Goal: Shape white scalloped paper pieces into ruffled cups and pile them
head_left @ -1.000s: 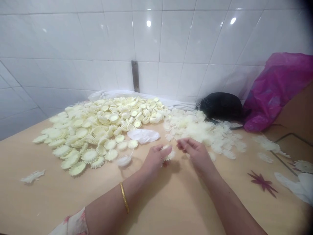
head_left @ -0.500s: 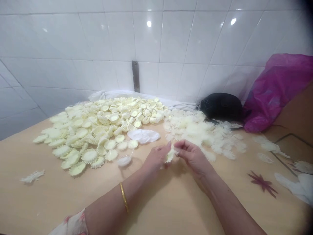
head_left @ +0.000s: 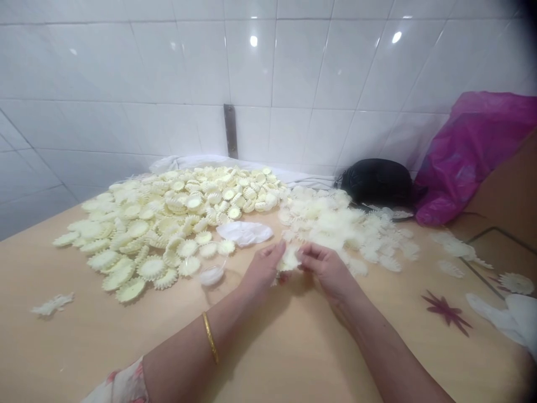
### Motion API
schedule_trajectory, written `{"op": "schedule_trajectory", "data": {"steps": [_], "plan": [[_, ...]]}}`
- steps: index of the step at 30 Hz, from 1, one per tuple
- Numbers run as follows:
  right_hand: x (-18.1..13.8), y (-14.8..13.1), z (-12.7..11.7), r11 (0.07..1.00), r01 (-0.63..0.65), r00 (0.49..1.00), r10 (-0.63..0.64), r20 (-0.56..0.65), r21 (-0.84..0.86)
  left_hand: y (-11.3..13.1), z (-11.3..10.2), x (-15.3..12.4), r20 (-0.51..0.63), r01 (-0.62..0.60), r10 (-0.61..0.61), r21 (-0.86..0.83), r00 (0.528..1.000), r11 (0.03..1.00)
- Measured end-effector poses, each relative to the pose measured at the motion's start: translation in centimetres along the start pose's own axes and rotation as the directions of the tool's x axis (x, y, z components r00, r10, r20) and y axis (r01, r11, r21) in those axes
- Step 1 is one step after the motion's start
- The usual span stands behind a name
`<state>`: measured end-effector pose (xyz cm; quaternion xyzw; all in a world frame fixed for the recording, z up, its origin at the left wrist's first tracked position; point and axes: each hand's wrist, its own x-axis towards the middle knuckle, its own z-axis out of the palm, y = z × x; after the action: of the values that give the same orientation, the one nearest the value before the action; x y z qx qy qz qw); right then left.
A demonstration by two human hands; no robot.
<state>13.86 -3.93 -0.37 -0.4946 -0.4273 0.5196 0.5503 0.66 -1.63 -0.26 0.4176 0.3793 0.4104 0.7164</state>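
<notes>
Between my two hands is a pale cream piece with a scalloped edge, a flower-like disc (head_left: 290, 259). My left hand (head_left: 260, 272) pinches its left side, thumb on top. The fingers of my right hand (head_left: 326, 270) are closed at its right edge. To the left spreads a big heap of pale yellow cupped discs with toothed rims (head_left: 138, 229). Beyond my right hand lies a pile of flatter, whiter scalloped pieces (head_left: 335, 221). A small round white item (head_left: 211, 275) rests beside my left wrist, and a crumpled white sheet (head_left: 244, 233) lies behind it.
A black pouch (head_left: 377, 182) and a magenta plastic bag (head_left: 465, 157) stand at the back right. A dark red star-shaped piece (head_left: 447, 312) and loose white pieces (head_left: 518, 316) lie at the right. A small white cluster (head_left: 52, 305) sits far left. A tiled wall (head_left: 176, 61) closes the back.
The cream disc has turned and shows more of its flat face. My hands have shifted slightly left and moved a little apart, still holding it.
</notes>
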Motion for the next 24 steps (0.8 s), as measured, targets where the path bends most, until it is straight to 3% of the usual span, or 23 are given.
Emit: {"op": "schedule_trajectory", "data": {"steps": [6, 9, 15, 20, 24], "plan": [[0.12, 0.21, 0.02, 0.993, 0.085, 0.994, -0.090, -0.055, -0.083, -0.01, 0.14, -0.25, 0.085, 0.010, -0.005, -0.050, 0.996, 0.999], [-0.01, 0.14, 0.14, 0.990, 0.086, 0.996, -0.089, -0.023, -0.116, -0.23, -0.01, -0.23, 0.095, -0.007, 0.011, -0.041, 0.995, 0.999], [-0.15, 0.29, 0.35, 1.000, 0.006, 0.993, -0.007, 0.117, 0.011, -0.23, 0.05, -0.21, 0.032, -0.015, 0.014, 0.055, 0.999, 0.998], [0.15, 0.37, 0.02, 0.999, 0.028, 0.999, -0.027, -0.036, 0.025, -0.08, 0.25, -0.22, 0.037, 0.021, -0.023, 0.075, 0.999, 0.997], [0.21, 0.01, -0.28, 0.997, 0.023, 0.996, -0.016, -0.093, 0.077, 0.32, 0.20, -0.26, 0.002, 0.023, -0.024, 0.061, 1.000, 0.998]]}}
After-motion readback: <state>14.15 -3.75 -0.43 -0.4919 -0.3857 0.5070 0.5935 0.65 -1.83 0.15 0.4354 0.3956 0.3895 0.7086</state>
